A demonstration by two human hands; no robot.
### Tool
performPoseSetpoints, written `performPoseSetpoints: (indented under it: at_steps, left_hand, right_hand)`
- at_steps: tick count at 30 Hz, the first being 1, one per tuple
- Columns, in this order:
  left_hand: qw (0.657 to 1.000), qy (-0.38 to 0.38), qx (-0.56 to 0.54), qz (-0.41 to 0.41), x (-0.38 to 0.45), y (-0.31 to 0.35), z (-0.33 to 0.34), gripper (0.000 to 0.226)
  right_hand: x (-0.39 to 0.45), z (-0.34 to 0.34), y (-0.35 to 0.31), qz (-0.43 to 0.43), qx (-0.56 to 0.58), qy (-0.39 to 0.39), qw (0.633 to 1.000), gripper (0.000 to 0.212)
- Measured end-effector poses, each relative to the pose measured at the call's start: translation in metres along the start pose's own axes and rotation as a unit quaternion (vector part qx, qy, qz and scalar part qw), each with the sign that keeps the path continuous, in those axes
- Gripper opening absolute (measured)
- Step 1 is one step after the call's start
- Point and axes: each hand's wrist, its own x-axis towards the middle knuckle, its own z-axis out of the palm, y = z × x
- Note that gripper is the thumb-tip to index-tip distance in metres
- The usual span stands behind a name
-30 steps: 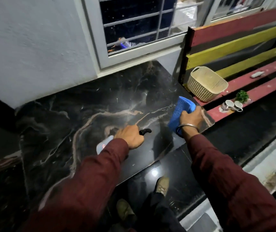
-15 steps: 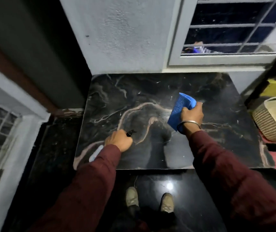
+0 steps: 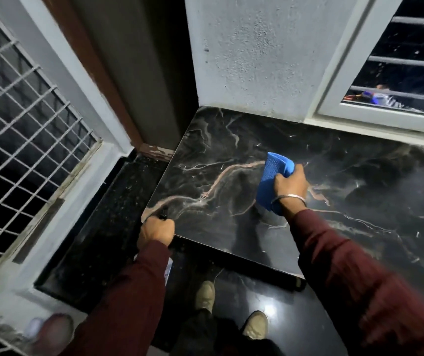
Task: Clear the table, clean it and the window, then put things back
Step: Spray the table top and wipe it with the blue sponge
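Gripping a folded blue cloth [image 3: 273, 179], the right hand [image 3: 291, 185] sits right of centre in the head view, fingers and thumb curled round the cloth's upper part. The cloth hangs down past the wrist, above the black marble table [image 3: 231, 155]; whether its lower edge touches the stone cannot be told. A thin metal bangle [image 3: 288, 199] circles that wrist, above a dark red sleeve [image 3: 354, 273].

Lower and left of centre, the left hand [image 3: 156, 230] is at the table's near left corner, fingers wrapped tight round the dark head of a spray bottle [image 3: 167, 272]. Most of the bottle is hidden behind the hand and forearm; only a pale strip of its body shows below the wrist, beside the sleeve, and a small black part pokes out above the knuckles.

The tabletop fills the middle and right of the frame, veined with pale tan streaks. It butts against a grey wall [image 3: 257, 60] at upper centre. A window [image 3: 398, 80] with horizontal bars fills the upper right. A metal grille [image 3: 18, 129] takes the left side. Two shoes [image 3: 205, 295] stand on the glossy dark floor at the bottom centre.
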Motion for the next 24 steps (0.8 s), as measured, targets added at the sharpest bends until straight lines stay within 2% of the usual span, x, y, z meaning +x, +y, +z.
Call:
performPoseSetpoints:
  at_steps: [2, 6, 9, 11, 14, 17, 19, 22, 24]
  left_hand:
    - [1.0, 0.012, -0.003, -0.007, 0.002, -0.005, 0.001, 0.053]
    - [1.0, 0.016, -0.004, -0.006, -0.023, 0.016, -0.007, 0.036]
    - [0.999, 0.039, -0.023, 0.025, -0.016, 0.033, -0.004, 0.033]
    - [0.997, 0.049, -0.03, 0.044, -0.005, 0.047, -0.002, 0.026]
    - [0.995, 0.045, -0.055, 0.069, 0.022, 0.074, 0.005, 0.022]
    - [0.992, 0.027, -0.073, 0.098, 0.048, 0.104, 0.015, 0.017]
    - [0.99, 0.016, -0.078, 0.115, 0.068, 0.124, 0.024, 0.014]
    - [0.987, 0.004, -0.085, 0.134, 0.092, 0.154, 0.035, 0.009]
    - [0.987, -0.001, -0.086, 0.139, 0.11, 0.174, 0.04, 0.009]
  right_hand:
    - [0.001, 0.0, 0.003, -0.014, -0.016, -0.012, 1.0, 0.026]
    - [0.003, 0.004, 0.011, -0.068, -0.059, -0.051, 0.995, 0.027]
    - [0.002, 0.019, 0.016, -0.156, -0.124, -0.087, 0.976, 0.029]
    - [-0.001, 0.035, 0.023, -0.22, -0.18, -0.125, 0.95, 0.032]
    - [-0.008, 0.074, 0.048, -0.283, -0.242, -0.228, 0.9, 0.043]
    - [-0.03, 0.118, 0.09, -0.314, -0.374, -0.301, 0.819, 0.061]
    - [-0.038, 0.136, 0.1, -0.321, -0.412, -0.287, 0.803, 0.072]
    - [-0.01, 0.156, 0.095, -0.357, -0.408, -0.251, 0.802, 0.062]
    - [0.031, 0.176, 0.079, -0.339, -0.425, -0.23, 0.807, 0.058]
